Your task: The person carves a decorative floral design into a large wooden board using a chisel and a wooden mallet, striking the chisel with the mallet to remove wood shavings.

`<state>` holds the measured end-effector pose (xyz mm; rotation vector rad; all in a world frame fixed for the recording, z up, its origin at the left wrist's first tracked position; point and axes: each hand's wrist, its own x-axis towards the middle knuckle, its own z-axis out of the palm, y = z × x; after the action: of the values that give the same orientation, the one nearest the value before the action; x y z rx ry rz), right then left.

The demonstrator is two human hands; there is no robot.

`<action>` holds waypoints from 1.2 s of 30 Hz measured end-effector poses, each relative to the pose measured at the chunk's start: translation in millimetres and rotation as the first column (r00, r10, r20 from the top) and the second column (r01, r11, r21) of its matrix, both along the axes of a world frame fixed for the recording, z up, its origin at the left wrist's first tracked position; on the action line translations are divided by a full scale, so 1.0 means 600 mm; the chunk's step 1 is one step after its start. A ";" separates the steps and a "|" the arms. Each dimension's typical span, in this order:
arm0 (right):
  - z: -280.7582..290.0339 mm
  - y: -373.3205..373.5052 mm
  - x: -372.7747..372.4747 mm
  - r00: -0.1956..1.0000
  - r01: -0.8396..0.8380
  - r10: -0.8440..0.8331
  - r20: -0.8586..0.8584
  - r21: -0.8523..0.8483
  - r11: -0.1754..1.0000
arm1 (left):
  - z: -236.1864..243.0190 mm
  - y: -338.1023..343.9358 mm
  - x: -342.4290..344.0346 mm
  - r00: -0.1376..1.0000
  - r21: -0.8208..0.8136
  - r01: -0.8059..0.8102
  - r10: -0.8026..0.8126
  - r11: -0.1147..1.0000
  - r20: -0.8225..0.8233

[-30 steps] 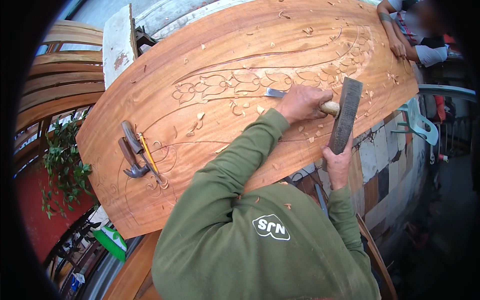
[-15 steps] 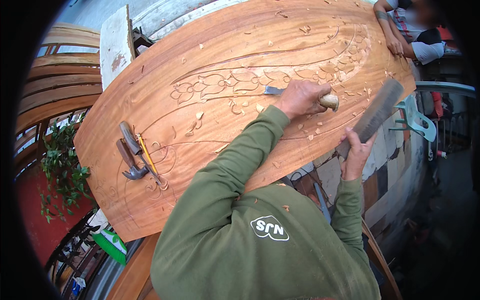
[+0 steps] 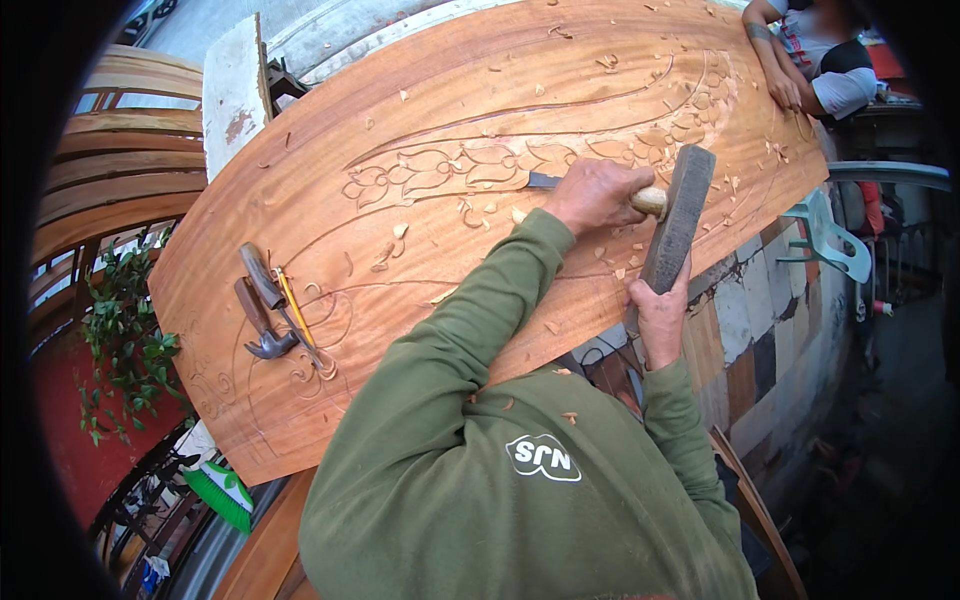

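Note:
My left hand (image 3: 600,195) is closed around a chisel (image 3: 650,201), its flat blade set against the carved flower band on a large wooden panel (image 3: 420,110). The chisel's pale handle end sticks out past my fist. In my right hand (image 3: 662,312) is a dark, squared wooden mallet (image 3: 684,210), gripped at its lower end. The mallet's side meets the butt of the chisel handle, or is very close to it. Curled wood shavings (image 3: 399,230) lie scattered over the panel around both hands.
A claw hammer (image 3: 270,345), a dark-handled tool (image 3: 260,272) and a yellow pencil (image 3: 293,305) lie on the panel's left part. Another person's arm (image 3: 775,65) rests at the far right edge. Nearby are a pale green plastic chair (image 3: 845,250), a green brush (image 3: 222,493) and a plant (image 3: 125,330).
My right hand has swung the mallet leftward, from apart on the right to the chisel's handle end. My left hand and the chisel have hardly moved.

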<state>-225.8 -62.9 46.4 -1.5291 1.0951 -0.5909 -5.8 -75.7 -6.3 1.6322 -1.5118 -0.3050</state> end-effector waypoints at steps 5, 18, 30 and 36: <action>0.016 -0.016 -0.008 0.983 0.128 -0.132 0.129 0.037 0.991 | -0.002 0.010 0.008 0.999 -0.023 -0.011 0.010 1.000 -0.034; 0.010 0.009 -0.005 0.999 -0.027 0.027 -0.022 -0.004 1.000 | 0.022 0.004 0.064 0.974 -0.072 -0.060 0.043 0.996 -0.224; 0.018 0.083 -0.096 0.965 0.180 -0.137 0.222 -0.185 0.966 | 0.080 0.137 -0.034 0.972 -0.131 0.227 -0.217 0.965 0.085; -0.007 0.132 -0.146 0.986 0.048 -0.021 0.166 -0.166 0.985 | 0.021 0.135 -0.025 0.925 -0.144 0.349 -0.316 0.926 0.211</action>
<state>-313.7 16.1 42.1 -1.5786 0.9666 -0.8372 -20.6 5.5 6.3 1.2855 -1.9059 -0.1976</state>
